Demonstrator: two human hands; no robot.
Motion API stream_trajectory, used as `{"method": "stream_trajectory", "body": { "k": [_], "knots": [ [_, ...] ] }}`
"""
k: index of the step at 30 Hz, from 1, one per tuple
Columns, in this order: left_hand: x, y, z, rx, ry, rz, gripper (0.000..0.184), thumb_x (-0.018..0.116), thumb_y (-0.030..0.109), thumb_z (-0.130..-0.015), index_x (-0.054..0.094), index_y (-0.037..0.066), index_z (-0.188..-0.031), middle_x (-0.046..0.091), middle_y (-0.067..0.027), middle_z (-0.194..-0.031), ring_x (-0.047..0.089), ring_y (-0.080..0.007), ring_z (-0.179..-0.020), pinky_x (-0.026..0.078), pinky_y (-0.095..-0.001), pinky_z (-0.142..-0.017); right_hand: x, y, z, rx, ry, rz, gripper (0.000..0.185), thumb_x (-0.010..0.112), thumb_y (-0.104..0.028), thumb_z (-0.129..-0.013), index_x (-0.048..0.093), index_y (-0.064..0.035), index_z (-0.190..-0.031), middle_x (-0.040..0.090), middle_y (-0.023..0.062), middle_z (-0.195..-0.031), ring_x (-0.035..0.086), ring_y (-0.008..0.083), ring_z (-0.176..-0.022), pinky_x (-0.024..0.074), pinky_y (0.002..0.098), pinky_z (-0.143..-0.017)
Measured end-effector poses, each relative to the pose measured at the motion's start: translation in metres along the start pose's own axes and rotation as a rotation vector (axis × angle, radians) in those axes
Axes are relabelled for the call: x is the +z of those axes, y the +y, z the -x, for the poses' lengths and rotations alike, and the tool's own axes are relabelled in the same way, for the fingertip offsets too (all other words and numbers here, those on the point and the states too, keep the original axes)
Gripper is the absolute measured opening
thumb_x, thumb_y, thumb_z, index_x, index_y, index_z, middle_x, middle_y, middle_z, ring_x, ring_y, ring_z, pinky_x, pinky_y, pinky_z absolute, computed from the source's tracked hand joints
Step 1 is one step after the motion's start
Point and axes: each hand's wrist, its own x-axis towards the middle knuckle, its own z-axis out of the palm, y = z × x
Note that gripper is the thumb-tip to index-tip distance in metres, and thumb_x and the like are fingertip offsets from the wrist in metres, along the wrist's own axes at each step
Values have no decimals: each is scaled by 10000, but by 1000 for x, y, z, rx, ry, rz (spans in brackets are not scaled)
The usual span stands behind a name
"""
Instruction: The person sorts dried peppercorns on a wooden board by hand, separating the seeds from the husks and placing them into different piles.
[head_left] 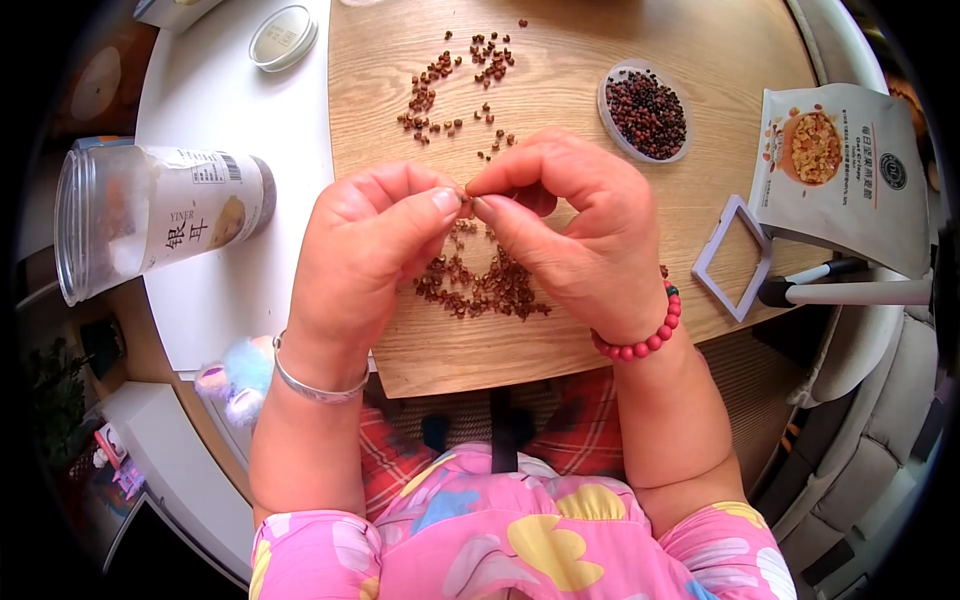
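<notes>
Both hands meet above the wooden table, the left hand and the right hand pinching a tiny brownish piece between thumbs and forefingers. The piece sits where the fingertips come together, directly over the table's near half. A heap of reddish-brown husks lies on the wood just below the fingers, while loose peppercorns are scattered beyond them. A round clear dish of dark red and black peppercorns rests on the table past the right hand (which wears a red beaded bracelet at the wrist). A silver bangle circles the left wrist. To the right, an empty pale lilac frame lies near a printed pouch; to the left, a labelled plastic jar stands on the white surface.
</notes>
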Motion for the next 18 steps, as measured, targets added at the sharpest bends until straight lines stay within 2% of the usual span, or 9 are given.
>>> {"method": "stream_trajectory", "body": {
  "k": [4, 9, 12, 18],
  "knots": [
    [1, 0, 1, 5, 9, -36, 112, 615, 130, -862, 595, 20, -859, 514, 32, -637, 384, -25, -507, 282, -164, -454, 0, 0, 0, 18, -9, 15, 54, 677, -37, -710, 669, -39, -763, 611, 100, -706, 605, 238, -654, 481, 307, -580],
    [4, -3, 2, 82, 42, -222, 77, 611, 91, -868, 603, 15, -862, 560, 42, -724, 463, -8, -600, 362, -156, -526, 2, 9, 0, -128, -10, 106, 79, 691, -33, -680, 644, -48, -742, 598, 96, -687, 596, 259, -647, 484, 336, -583],
    [3, -1, 3, 55, 18, -253, 65, 604, 77, -870, 603, 12, -864, 568, 45, -756, 479, -5, -640, 382, -159, -558, 1, 9, 1, -137, -19, 136, 81, 688, -32, -675, 631, -48, -730, 593, 95, -681, 593, 264, -644, 483, 347, -586],
    [3, -2, 3, 66, 11, -251, 77, 606, 82, -867, 605, 6, -876, 575, 43, -762, 478, -5, -653, 378, -156, -572, 1, 8, 1, -124, -26, 151, 66, 676, -37, -683, 631, -38, -732, 594, 110, -685, 597, 267, -637, 484, 347, -575]
  ]
}}
